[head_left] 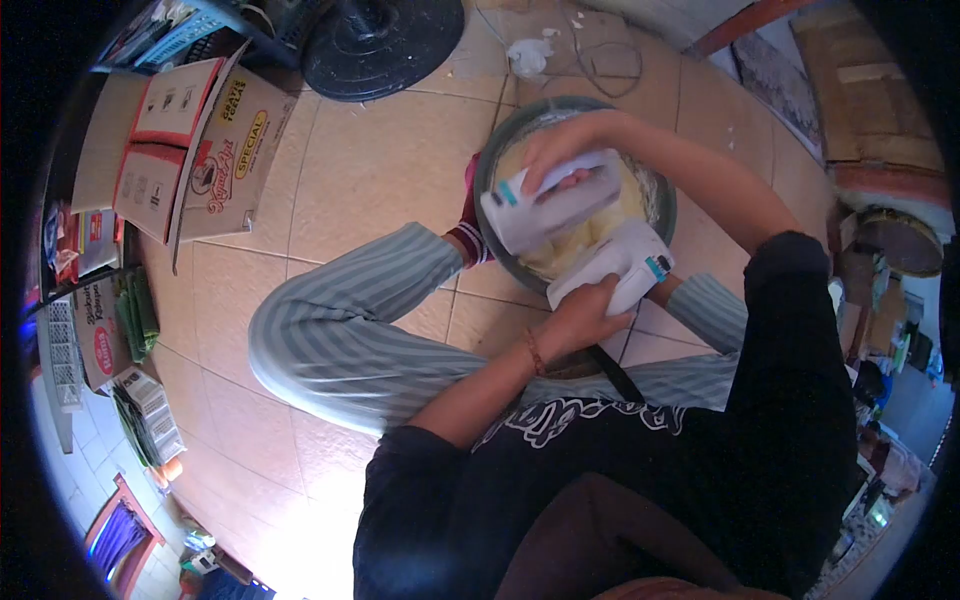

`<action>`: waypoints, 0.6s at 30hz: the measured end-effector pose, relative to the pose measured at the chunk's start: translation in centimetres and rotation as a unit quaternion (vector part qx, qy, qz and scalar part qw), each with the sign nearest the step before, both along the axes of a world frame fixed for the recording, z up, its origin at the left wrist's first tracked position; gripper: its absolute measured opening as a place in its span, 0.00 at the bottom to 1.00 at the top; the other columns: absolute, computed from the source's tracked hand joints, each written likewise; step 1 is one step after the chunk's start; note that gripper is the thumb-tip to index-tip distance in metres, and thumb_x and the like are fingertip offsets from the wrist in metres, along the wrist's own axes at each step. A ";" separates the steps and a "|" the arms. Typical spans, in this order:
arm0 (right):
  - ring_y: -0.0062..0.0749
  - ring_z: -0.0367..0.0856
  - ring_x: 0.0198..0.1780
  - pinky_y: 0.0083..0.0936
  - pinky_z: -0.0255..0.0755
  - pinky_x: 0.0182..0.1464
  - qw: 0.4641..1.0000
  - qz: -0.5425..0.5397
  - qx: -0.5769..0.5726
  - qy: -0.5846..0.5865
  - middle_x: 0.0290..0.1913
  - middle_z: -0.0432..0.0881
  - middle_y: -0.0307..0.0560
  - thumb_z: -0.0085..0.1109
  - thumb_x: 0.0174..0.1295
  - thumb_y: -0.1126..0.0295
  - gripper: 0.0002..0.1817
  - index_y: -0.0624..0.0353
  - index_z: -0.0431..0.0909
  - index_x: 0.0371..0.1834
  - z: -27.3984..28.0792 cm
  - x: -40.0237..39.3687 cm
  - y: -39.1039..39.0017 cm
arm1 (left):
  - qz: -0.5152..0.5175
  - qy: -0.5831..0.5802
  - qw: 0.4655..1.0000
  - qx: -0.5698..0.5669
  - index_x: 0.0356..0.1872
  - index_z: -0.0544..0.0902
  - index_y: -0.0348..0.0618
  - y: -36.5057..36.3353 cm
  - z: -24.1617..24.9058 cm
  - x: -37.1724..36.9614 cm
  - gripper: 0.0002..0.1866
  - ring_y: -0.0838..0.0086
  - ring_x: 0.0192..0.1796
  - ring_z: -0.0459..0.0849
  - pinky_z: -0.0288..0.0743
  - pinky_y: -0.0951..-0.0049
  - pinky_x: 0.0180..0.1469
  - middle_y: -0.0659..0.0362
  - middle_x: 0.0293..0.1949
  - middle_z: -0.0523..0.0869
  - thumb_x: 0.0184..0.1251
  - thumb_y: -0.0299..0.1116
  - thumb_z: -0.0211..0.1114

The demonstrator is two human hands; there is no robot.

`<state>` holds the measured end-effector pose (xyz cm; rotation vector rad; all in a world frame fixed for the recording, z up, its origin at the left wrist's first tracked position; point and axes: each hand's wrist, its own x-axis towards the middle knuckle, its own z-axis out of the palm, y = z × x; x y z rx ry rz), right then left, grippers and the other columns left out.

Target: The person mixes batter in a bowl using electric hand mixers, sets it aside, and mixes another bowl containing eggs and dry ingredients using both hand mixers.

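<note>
A large dark green basin (669, 215) stands on the floor between my legs, with pale yellow creamy mixture (622, 203) in it. My left hand (585, 315), below a bracelet on the wrist, is closed round a white hand mixer (628, 262) at the near side of the basin. Over the far left part of the basin, my right hand (565, 155) grips the handle of a second white mixer (535, 218), which looks slightly blurred. Both mixer heads are over the mixture; their beaters are hidden.
Open cardboard boxes (240, 150) stand at the upper left, near a round black base (380, 40). A white cable (610, 70) and a pale item (530, 57) lie beyond the basin. Packets and crates line the left edge. A wooden door (870, 90) is at the upper right.
</note>
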<state>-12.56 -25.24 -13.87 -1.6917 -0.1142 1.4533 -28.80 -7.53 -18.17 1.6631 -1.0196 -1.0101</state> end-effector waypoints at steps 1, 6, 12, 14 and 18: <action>0.14 0.67 0.16 0.14 0.58 0.14 0.996 -0.081 0.022 0.005 0.17 0.71 0.34 0.59 0.56 0.55 0.16 0.59 0.77 0.31 -1.0 -0.5 -1.6 | 0.000 -0.007 1.000 0.013 0.51 0.68 0.32 0.0 0.2 0.0 0.29 0.49 0.35 0.82 0.74 0.56 0.40 0.40 0.30 0.81 0.53 0.42 0.63; 0.12 0.62 0.14 0.12 0.55 0.13 0.928 -0.359 0.096 -0.017 0.16 0.67 0.30 0.57 0.59 0.53 0.16 0.56 0.74 0.33 -3.0 -3.4 -6.9 | 0.023 -0.084 0.995 0.056 0.47 0.72 0.34 0.7 0.4 0.4 0.27 0.50 0.34 0.82 0.75 0.56 0.38 0.41 0.29 0.82 0.51 0.43 0.64; 0.14 0.63 0.15 0.14 0.57 0.15 0.824 -0.555 0.111 -0.026 0.18 0.69 0.29 0.58 0.55 0.46 0.18 0.50 0.76 0.33 -3.4 -7.7 -10.5 | 0.030 -0.130 0.984 0.115 0.51 0.72 0.36 1.9 1.6 2.5 0.28 0.48 0.38 0.81 0.75 0.55 0.42 0.41 0.33 0.82 0.53 0.45 0.65; 0.12 0.62 0.14 0.12 0.57 0.15 0.781 -0.616 0.079 -0.062 0.17 0.68 0.29 0.56 0.59 0.49 0.17 0.52 0.73 0.31 -3.3 -9.6 -11.0 | 0.046 -0.146 0.980 0.126 0.50 0.72 0.36 2.4 1.4 3.3 0.28 0.48 0.38 0.81 0.75 0.55 0.42 0.41 0.34 0.82 0.53 0.45 0.65; 0.12 0.62 0.14 0.13 0.56 0.16 0.739 -0.660 0.022 -0.135 0.16 0.67 0.29 0.56 0.60 0.50 0.17 0.53 0.71 0.29 -3.0 -12.9 -12.5 | 0.102 -0.181 0.971 0.118 0.46 0.73 0.37 3.1 1.2 5.3 0.26 0.49 0.34 0.82 0.75 0.54 0.37 0.42 0.30 0.82 0.51 0.44 0.66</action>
